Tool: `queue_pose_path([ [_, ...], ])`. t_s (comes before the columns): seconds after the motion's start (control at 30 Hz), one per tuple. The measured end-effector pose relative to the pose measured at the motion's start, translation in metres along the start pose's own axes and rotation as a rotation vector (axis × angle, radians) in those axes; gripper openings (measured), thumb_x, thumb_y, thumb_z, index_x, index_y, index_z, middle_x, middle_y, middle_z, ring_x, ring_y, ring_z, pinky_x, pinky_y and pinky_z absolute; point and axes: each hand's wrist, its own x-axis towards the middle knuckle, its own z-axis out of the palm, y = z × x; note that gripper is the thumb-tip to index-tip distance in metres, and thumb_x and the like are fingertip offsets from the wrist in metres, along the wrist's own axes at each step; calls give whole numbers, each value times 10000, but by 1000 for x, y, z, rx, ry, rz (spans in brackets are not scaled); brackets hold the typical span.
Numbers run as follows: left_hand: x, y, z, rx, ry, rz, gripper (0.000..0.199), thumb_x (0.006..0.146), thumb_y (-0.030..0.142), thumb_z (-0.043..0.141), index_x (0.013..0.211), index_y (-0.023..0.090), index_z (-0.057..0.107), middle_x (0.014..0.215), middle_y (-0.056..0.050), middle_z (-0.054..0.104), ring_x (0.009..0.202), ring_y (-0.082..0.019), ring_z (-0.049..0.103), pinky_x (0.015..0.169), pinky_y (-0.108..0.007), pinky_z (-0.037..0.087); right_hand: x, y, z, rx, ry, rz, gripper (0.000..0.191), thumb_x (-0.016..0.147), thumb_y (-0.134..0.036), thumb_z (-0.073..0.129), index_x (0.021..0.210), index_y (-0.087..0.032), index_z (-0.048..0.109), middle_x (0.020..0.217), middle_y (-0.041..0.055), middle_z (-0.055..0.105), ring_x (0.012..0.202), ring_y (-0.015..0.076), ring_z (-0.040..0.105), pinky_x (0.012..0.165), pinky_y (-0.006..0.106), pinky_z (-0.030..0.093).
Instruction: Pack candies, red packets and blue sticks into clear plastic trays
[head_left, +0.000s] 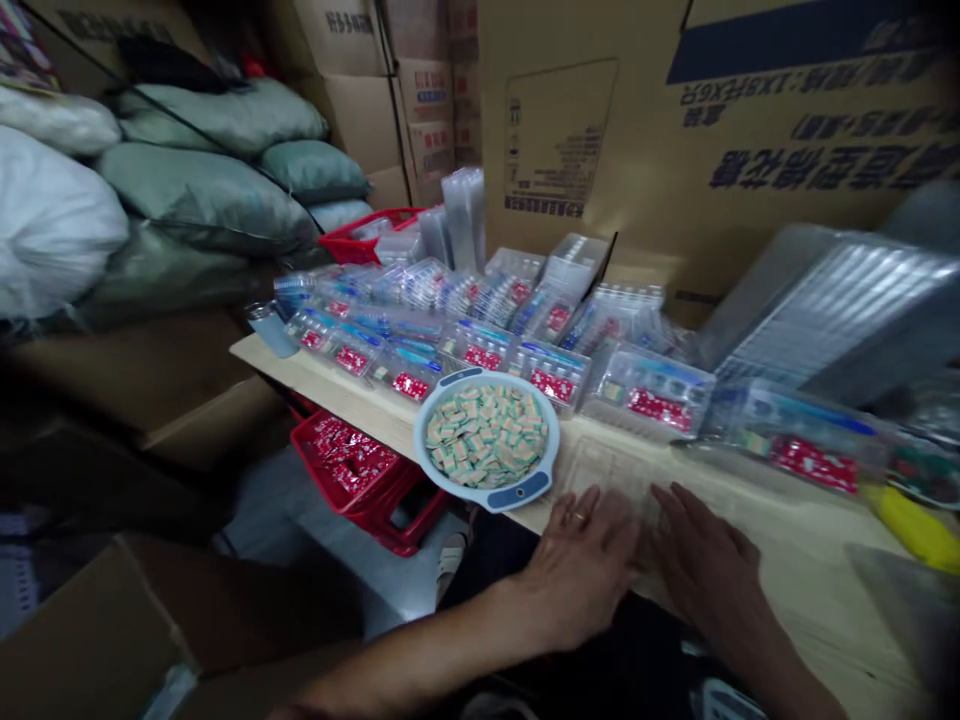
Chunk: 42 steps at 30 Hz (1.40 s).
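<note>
Clear plastic tray (607, 480): is laid flat near the front edge of the wooden surface (787, 570), and is being touched by the fingertips of both hands.

Left hand (577, 570): is held open with the fingers spread, nothing is grasped, and a gold ring (577, 518) is worn.

Right hand (709, 560): is likewise kept open and unclenched, just beside the left hand.

Blue-rimmed bowl (442, 478): is heaped with small pale green and tan packets (487, 435), and is set just left of the left hand.

Along the back: rows of clear blister packs (551, 375) with blue and red contents are lined up on the surface.

Below the edge: a red plastic crate (352, 465) filled with red packets is seen on the floor.

Backdrop: grey-green sacks (206, 195) are piled at left, cardboard cartons (697, 130) are stacked behind, and ribbed plastic sheets (832, 310) are leaned at right.
</note>
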Motion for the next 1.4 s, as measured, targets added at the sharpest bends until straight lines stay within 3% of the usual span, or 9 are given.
queue_pose_path([
  [0.1,-6,-20,-46,66,73,-10,369,977,199,489,1321,218,620,1317,-129,666,1202,-260,625,1051,-438,456,18,-3,-13,31,-4,-30,425,1015,-316,373,1397,-214,528,1394,173,587,1226,326,600,929,497,473],
  [0.3,0,-118,-102,359,18,-556,258,896,210,593,1100,104,709,1150,-202,674,1103,-342,633,953,-443,487,91,-68,-33,231,-120,-154,421,954,-156,399,1324,-186,595,1157,120,637,1057,263,593,871,396,444],
  [0.47,-6,-153,-93,228,-7,-436,188,848,150,579,950,137,737,1019,-145,706,1007,-275,663,888,-348,500,159,-137,-16,120,-318,-186,326,938,-146,458,1187,-180,666,1095,126,630,1087,291,560,902,408,380],
  [0.67,-6,-174,-88,-206,393,-478,201,817,183,595,947,148,744,852,-66,692,809,-206,626,760,-309,484,197,-179,18,-67,-344,-287,334,903,-139,505,1216,-122,621,1158,189,613,1087,344,553,907,446,351],
  [0.77,4,-188,-85,-665,549,-522,362,789,176,605,1134,145,709,668,17,598,614,-141,548,613,-251,434,202,-183,27,-95,-338,-307,299,901,-101,482,1161,-90,630,1108,196,638,1068,341,566,920,453,343],
  [0.93,11,-195,-77,-1180,569,-513,464,732,186,690,1191,122,672,616,54,531,531,-97,500,564,-219,416,202,-177,30,9,-244,-128,241,973,-145,426,1043,-116,654,1037,168,695,969,291,630,852,388,386],
  [1.03,7,-194,-76,-1260,607,-491,494,696,176,753,1184,140,685,692,32,578,601,-95,539,609,-212,437,201,-177,36,168,-215,3,236,979,-187,438,1046,-142,660,922,118,714,884,252,653,782,338,415],
  [1.2,4,-193,-76,-1258,688,-488,478,666,179,804,1135,147,719,730,14,614,645,-97,547,635,-209,438,197,-178,49,529,-53,14,448,941,-258,444,1341,-93,559,1146,160,673,1011,261,634,882,365,465],
  [1.4,4,-189,-76,-1247,606,-504,452,690,277,830,1105,122,737,690,5,627,626,-115,564,629,-228,447,197,-168,58,882,-252,43,286,902,-359,460,1119,-206,567,681,-34,578,638,184,576,605,291,415],
])
